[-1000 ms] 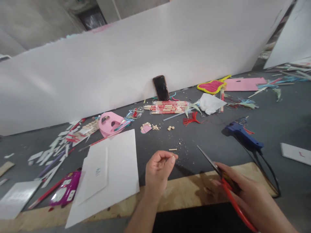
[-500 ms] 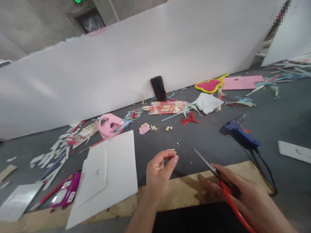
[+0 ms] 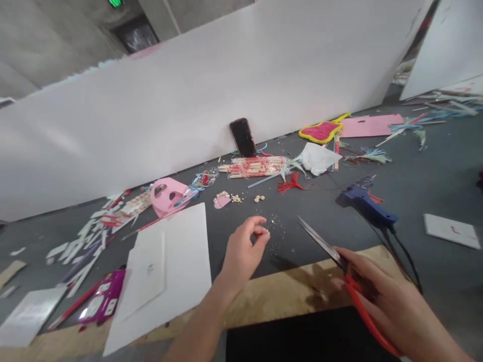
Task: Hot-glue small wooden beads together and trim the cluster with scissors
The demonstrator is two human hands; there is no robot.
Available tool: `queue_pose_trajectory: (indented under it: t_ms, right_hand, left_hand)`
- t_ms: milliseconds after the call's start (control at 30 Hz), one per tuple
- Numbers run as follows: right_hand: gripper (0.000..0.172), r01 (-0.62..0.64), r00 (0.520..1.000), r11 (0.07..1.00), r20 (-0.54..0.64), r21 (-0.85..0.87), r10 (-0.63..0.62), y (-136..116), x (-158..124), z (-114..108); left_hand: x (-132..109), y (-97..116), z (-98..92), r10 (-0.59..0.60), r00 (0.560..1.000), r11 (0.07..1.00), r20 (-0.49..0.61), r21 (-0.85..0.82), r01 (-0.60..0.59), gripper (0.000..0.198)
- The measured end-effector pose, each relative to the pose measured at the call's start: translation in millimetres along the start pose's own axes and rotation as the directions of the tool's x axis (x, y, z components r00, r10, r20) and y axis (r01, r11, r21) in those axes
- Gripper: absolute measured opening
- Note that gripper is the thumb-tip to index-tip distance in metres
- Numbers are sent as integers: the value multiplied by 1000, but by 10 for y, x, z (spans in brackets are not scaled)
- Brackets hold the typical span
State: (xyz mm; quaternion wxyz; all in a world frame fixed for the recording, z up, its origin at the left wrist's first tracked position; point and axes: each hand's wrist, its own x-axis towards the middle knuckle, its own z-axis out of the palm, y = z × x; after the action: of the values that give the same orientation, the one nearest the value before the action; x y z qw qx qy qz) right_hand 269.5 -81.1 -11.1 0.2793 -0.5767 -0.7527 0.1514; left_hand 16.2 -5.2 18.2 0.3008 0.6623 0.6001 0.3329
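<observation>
My right hand (image 3: 381,291) is wrapped round the red handles of a pair of scissors (image 3: 320,241). The blades point up and left over the dark table and look closed or nearly so. Left of their tip, my left hand (image 3: 243,251) is curled low over the table, thumb and fingers drawn together; any small thing in the pinch is too small to make out. Tiny pale crumbs (image 3: 273,221) lie scattered beside its fingertips. Beyond them sit a small pile of pale bits (image 3: 259,198) and a pink piece edged with similar bits (image 3: 222,200).
A blue glue gun (image 3: 370,203) with a black cord lies at the right. White sheets (image 3: 188,251) and a purple packet (image 3: 109,294) are at the left. Bundled sticks (image 3: 256,167) and a propped phone (image 3: 243,137) stand before a white partition (image 3: 188,100).
My left hand has moved slightly up and left, its fingers curling differently. A thin stick piece seen by its fingers no longer shows. The scissors have shifted slightly upward.
</observation>
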Motion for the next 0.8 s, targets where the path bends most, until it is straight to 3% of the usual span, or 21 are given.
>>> queue_pose_trajectory:
  t_ms: [100,267,333,467,633,800]
  right_hand:
    - [41,-2,999,1000,-33,-4,2,64,-38,12]
    - [42,-19,1000,1000,-20,-18,19,33,-62,16]
    - [42,-31,999,999,-13,-19,31,29,-65,10]
    - [41,-60,998,998,-6,14,60,33,-68,1]
    - [40,-106,992,991,-55,87,111,3,-38,-26]
    - [40,-165,981,981,-89,98,174,-6,19,-65]
  left_hand:
    - [255,-83,-8,47,993,982,111,179,-66,28]
    - [432,-129,79,57,979,972,195,214,-99,36]
    - [430,-117,79,58,980,972,191,213,-99,36]
    - [410,-108,-59,95,986,932,139,337,-137,14]
    - [323,-190,-237,203,973,809,109,541,-229,22]
    - [201,-258,-82,147,976,759,159,615,-214,12]
